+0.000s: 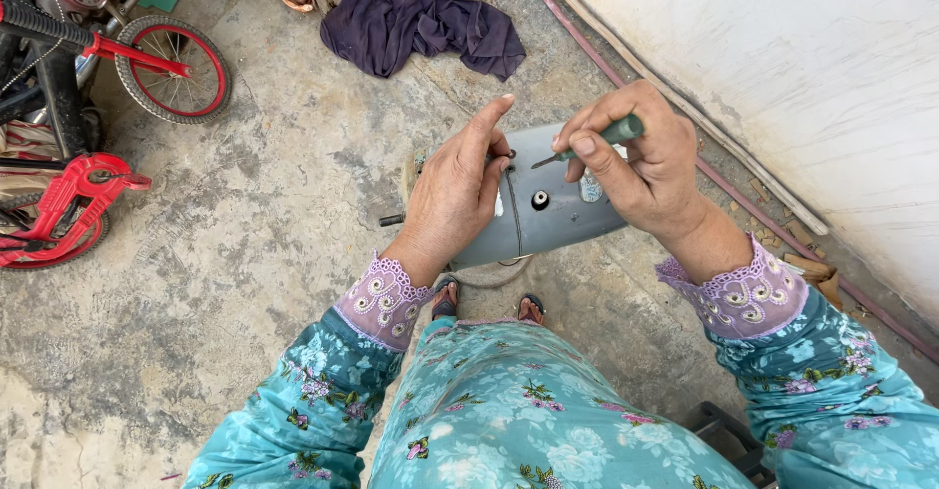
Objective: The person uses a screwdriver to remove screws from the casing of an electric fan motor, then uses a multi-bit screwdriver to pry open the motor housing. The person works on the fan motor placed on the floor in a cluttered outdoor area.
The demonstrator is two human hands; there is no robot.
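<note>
While our left hand (455,191) steadies the grey metal housing (548,210) from its left side, fingers curled over the top edge w/ the forefinger raised and pointing up, our right hand (641,166) pinches a small green-handled screwdriver (587,145) between thumb and fingers, tip aimed left at a spot near the housing's top edge, just by the left fingertips. The housing sits upright on the concrete floor (254,254) in front of our sandalled feet (489,305), approx. midway between the white wall (782,68) on the right and the red bicycles (108,108) at the floor's left edge; a purple cloth (416,15) lies by the far edge. Risks, as we judge them: the tip is v. close to the left fingers, so if it slips off the screw it could jab them. The housing is only braced by one hand on rough ground, so a hard push could tip or roll it, esp. toward our toes. The handle is thin and held only at the fingertips, so too much twist may make it spin in the grip or chew the screw head. We can't tell whether the tip is seated yet. A loosened screw could drop and get lost on the mottled concrete.
</note>
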